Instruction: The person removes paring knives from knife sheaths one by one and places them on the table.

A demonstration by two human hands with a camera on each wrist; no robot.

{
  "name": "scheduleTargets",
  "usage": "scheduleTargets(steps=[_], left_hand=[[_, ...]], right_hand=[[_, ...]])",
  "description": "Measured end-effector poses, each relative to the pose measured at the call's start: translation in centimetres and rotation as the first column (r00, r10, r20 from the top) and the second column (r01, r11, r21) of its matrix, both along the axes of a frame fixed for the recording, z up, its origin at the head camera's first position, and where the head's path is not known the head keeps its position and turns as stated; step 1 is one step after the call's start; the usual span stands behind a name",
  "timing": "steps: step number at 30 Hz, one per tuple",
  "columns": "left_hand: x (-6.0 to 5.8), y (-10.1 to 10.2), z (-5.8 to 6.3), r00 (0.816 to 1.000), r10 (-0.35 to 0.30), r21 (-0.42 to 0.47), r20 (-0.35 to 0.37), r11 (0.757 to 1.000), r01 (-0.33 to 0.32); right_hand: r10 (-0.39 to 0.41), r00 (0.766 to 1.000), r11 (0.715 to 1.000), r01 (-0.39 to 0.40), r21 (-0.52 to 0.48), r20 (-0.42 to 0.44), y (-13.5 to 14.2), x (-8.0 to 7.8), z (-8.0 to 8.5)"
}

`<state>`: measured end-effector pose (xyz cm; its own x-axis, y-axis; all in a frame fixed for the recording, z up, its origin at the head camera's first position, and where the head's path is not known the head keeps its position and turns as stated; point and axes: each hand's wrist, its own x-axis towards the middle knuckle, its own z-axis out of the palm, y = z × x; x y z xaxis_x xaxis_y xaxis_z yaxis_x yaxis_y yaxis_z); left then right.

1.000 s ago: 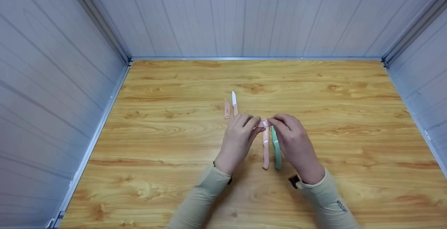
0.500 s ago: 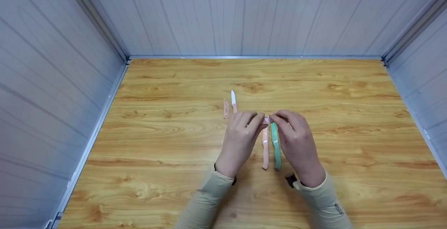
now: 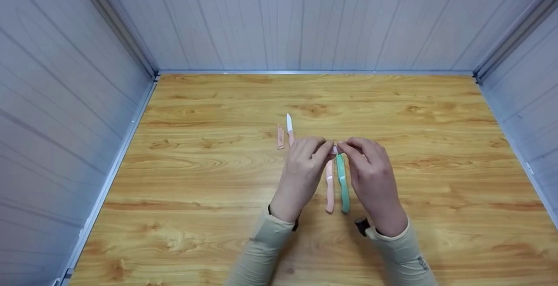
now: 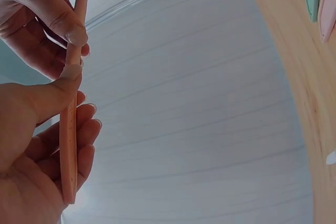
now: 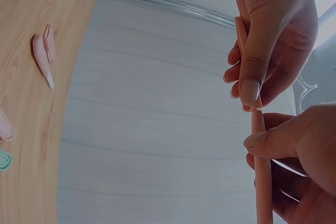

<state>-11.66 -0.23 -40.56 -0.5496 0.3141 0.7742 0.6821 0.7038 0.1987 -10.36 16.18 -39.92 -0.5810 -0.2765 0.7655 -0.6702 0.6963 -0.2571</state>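
Both hands meet over the table, holding one pink paring knife. Thumb and fingers of my left hand (image 3: 303, 168) grip its pink blade sheath (image 4: 68, 145). My right hand (image 3: 370, 168) pinches the pink knife's handle (image 5: 263, 192). A sliver of white blade (image 3: 335, 150) shows between the hands in the head view; the rest is hidden by sheath and fingers. Just below the hands lie a sheathed pink knife (image 3: 330, 196) and a sheathed green knife (image 3: 344, 196), side by side, handles toward the person.
Beyond the left hand, a pink-handled knife (image 3: 289, 124) lies with its white blade bare, pointing away. Next to it is a loose pink sheath (image 3: 280, 137). Pale panels (image 3: 279, 20) wall in the wooden table (image 3: 174, 216) at the back and sides.
The hands have drawn closer together, and less white blade shows between sheath and handle. The knives and loose sheath on the table stay put.
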Motion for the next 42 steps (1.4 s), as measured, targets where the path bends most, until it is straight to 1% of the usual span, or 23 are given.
scheduleTargets(steps=[3,7,11,15,19,23,28,33,42], left_hand=[[-0.08,0.11,0.20,1.000,0.002,-0.011,-0.022,1.000,-0.003],[-0.13,0.20,0.28,1.000,0.005,-0.031,-0.028,1.000,-0.006],[-0.10,0.18,0.21,1.000,-0.001,-0.029,-0.010,1.000,0.001],[0.08,0.15,0.07,1.000,-0.018,-0.017,0.015,1.000,0.019],[0.26,0.05,0.01,0.998,-0.031,0.004,0.051,1.000,0.030],[0.34,-0.13,0.05,0.997,-0.036,0.026,0.071,0.999,0.034],[0.32,-0.23,0.07,0.998,-0.028,0.023,0.055,0.999,0.027],[0.26,-0.26,0.09,0.999,-0.030,0.049,0.042,0.998,0.028],[0.24,-0.41,0.22,0.999,-0.040,0.041,-0.011,0.998,0.040]], right_hand=[[0.009,1.000,1.000,-0.009,-0.005,0.004,0.01,0.12,0.22],[0.017,1.000,1.000,-0.017,-0.009,0.022,0.05,0.33,0.42],[0.016,0.999,1.000,-0.015,-0.010,0.041,0.15,0.50,0.48],[0.022,0.999,1.000,-0.021,-0.018,0.035,0.34,0.65,0.42],[0.030,0.999,0.999,-0.030,-0.014,0.035,0.43,0.66,0.42],[0.030,0.998,1.000,-0.030,-0.005,0.048,0.39,0.66,0.45],[0.028,0.997,1.000,-0.028,-0.003,0.065,0.29,0.73,0.50],[0.030,0.996,0.999,-0.031,0.008,0.082,0.05,0.85,0.46],[0.056,0.996,0.998,-0.057,0.018,0.077,0.31,0.75,0.70]])
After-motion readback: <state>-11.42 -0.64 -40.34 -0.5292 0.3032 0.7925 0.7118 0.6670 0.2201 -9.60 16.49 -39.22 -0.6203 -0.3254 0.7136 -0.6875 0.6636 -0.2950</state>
